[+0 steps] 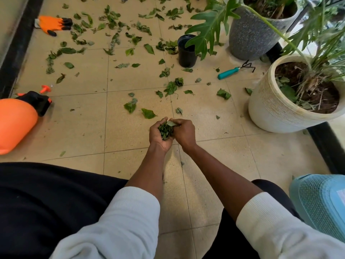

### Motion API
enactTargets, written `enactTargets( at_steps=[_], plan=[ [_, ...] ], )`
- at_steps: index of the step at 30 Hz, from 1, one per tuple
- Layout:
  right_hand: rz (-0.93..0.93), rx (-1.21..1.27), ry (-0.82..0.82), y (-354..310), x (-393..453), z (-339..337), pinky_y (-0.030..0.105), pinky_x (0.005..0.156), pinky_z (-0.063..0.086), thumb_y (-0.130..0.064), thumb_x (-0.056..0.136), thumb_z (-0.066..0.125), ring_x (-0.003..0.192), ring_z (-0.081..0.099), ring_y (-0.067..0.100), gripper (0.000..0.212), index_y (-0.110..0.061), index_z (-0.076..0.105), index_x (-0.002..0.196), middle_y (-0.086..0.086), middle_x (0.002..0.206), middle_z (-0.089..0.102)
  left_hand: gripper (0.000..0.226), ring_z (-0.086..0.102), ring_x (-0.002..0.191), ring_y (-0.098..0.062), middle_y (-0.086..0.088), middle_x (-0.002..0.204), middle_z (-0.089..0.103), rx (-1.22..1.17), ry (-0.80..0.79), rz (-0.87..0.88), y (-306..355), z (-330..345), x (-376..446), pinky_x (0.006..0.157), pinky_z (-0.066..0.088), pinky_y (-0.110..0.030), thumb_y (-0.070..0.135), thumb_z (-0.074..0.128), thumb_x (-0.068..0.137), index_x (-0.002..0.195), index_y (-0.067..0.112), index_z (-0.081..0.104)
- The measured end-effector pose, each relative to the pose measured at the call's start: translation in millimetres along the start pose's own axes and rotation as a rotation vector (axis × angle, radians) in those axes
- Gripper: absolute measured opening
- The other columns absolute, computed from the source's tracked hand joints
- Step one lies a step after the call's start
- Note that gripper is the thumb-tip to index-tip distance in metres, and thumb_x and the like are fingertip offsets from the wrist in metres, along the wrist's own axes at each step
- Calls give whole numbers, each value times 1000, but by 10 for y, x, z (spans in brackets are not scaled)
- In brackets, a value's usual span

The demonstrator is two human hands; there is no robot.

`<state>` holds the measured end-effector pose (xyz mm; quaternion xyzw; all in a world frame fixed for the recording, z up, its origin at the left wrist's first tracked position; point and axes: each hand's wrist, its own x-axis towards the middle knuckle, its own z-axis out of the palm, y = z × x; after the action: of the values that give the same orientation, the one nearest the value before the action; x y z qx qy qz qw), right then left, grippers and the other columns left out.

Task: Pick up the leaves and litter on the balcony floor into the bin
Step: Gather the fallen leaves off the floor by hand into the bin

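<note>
- a small black pot [187, 51] stands upright on the tiled floor [78, 128] towards the far side; its inside is dark and what it holds cannot be made out.
- a white ribbed planter [276, 109] at the right holds dark soil, dry stalks and a few loose green leaves around a plant base.
- a grey speckled planter [252, 34] behind it holds a plant whose broad lobed leaf hangs over the black pot.
- a light blue mesh basket [321, 202] shows at the lower right edge; its inside is out of view.
- an orange spray bottle [15, 124] with a black head lies on its side at the left.
- no readable writing or label shows on any of these.
- the left hand [158, 135] is cupped palm up, fingers curled round a bundle of leaves [165, 129].
- the right hand [183, 132] is pressed against it from the right, fingers curled onto the same bundle, pinching a leaf at the top.
- both forearms reach forward from pushed-up white sleeves [130, 212], hands meeting above the floor.
- many more scattered leaves [112, 21] lie on the tiles beyond the hands, thickest at the far side.
- an orange glove [54, 24] lies far left, and a teal-handled hand rake [235, 70] lies between the black pot and the white planter.
</note>
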<state>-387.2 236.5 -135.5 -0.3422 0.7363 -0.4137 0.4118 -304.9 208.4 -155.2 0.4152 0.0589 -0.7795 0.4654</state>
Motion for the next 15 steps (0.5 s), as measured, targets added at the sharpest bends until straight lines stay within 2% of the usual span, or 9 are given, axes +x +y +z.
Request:
enactTargets(
  at_steps=[2, 4, 7, 10, 13, 15],
  plan=[
    [-50, -93, 39, 23, 40, -13, 40, 82, 58, 3, 78, 56, 85, 69, 17, 29, -10, 74, 97, 6, 91, 74, 16, 63, 100, -32, -18, 105, 65, 47, -22, -29, -21, -20, -5, 97, 50, -45, 10, 62, 86, 101, 5, 67],
    [-65, -239, 72, 35, 90, -3, 40, 82, 50, -1, 77, 57, 86, 66, 21, 22, -18, 68, 84, 1, 84, 71, 14, 64, 96, -31, -17, 101, 66, 76, -41, -47, -26, -30, -32, 84, 56, -42, 11, 64, 86, 99, 6, 68],
    [-40, -443, 103, 59, 137, 13, 38, 89, 31, -3, 78, 57, 109, 48, 25, 21, -23, 64, 77, 2, 103, 57, 7, 66, 82, -26, -15, 93, 67, 106, -65, -84, -19, -48, -79, 67, 58, -34, 11, 62, 90, 95, 7, 65],
    [-14, -541, 99, 89, 133, 7, 35, 92, 24, -8, 77, 61, 116, 35, 26, 18, -20, 59, 91, 7, 118, 41, 6, 63, 81, -23, -13, 91, 63, 167, -35, -93, -2, -93, -74, 65, 57, -31, 5, 63, 89, 94, 8, 62],
    [-25, -598, 52, 64, 135, -5, 36, 91, 31, -9, 75, 64, 106, 37, 22, 24, -17, 56, 96, 6, 111, 44, 12, 61, 82, -22, -12, 91, 62, 214, 5, -83, 2, -111, -56, 73, 53, -33, 0, 60, 88, 96, 8, 63],
    [41, -451, -148, -26, 175, -121, 32, 81, 42, -9, 77, 69, 93, 49, 19, 18, -15, 59, 89, 5, 97, 57, 13, 61, 83, -24, -14, 93, 62, 211, 27, -77, -2, -90, -53, 76, 52, -33, -2, 57, 89, 96, 7, 63]
  ],
)
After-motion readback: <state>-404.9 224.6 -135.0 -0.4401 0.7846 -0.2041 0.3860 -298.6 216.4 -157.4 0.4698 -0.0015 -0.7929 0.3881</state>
